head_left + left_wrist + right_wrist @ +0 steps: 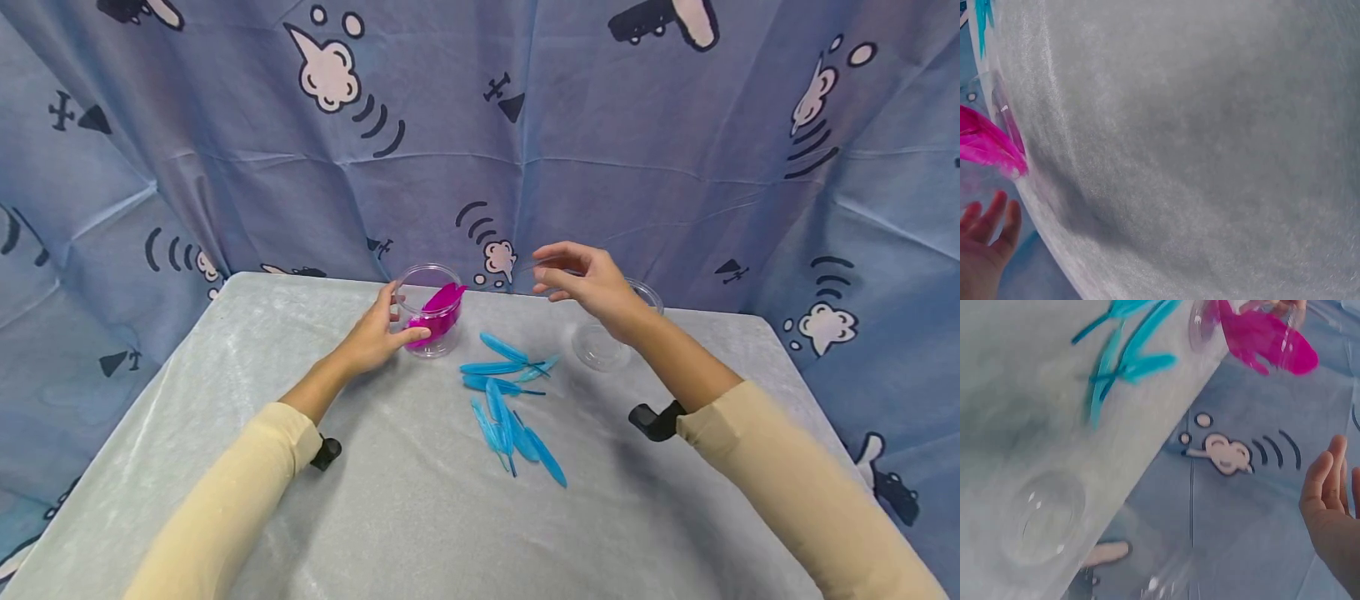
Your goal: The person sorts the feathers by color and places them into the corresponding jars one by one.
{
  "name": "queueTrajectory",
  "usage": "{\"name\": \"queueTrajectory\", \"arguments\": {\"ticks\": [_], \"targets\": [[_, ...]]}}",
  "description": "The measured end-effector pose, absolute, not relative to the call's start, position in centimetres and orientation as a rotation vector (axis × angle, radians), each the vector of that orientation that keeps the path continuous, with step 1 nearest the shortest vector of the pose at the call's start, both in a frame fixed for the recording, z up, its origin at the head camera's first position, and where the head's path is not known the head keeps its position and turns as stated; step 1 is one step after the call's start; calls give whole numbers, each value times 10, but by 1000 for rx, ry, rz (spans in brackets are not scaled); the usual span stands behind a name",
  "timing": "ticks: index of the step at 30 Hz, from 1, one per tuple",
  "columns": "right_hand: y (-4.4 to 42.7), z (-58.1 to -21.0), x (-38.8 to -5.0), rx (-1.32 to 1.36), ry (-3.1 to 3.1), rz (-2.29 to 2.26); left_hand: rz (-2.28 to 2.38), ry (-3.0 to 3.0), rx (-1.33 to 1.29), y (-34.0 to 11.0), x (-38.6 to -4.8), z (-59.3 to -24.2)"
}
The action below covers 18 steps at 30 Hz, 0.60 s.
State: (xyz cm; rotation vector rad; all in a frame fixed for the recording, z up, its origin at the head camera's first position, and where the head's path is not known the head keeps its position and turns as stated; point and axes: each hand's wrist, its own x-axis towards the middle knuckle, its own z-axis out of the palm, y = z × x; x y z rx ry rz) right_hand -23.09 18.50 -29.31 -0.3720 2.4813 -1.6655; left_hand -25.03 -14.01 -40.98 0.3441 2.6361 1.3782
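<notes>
A clear footed cup (427,271) with bright pink feathers (442,310) inside stands near the table's back edge. My left hand (372,335) holds it from the left, thumb across the front and fingers behind. The pink feathers (985,142) also show at the left of the left wrist view. My right hand (588,283) hovers to the right of that cup, fingers loosely bent, with nothing visible in it. Behind and below it stands a second clear cup (600,348), partly hidden by the hand and forearm. Several blue feathers (501,417) lie between the cups, towards the front.
A pale grey cloth covers the table (390,517). Just past its back edge hangs a blue patterned curtain (450,100). Black wrist bands (656,422) sit beneath both sleeves.
</notes>
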Motion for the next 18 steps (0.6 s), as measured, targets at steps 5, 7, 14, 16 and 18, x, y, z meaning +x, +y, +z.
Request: {"name": "queueTrajectory", "arguments": {"ticks": [5,7,14,16,18], "targets": [[215,-285,-222,-441,2619,-1686,1383,2643,343,-140,-252,-410],[228,-284,-219,-454,2679,-1688,1381,2648,341,-139,-252,-409],[270,-302,-216,-354,2835,-1638,1361,2657,326,-137,-252,-409],[281,-311,-218,-308,2855,-1587,1356,2658,323,-136,-252,-408],[291,-321,-219,-255,2858,-1542,1354,2656,324,-136,-252,-408]]}}
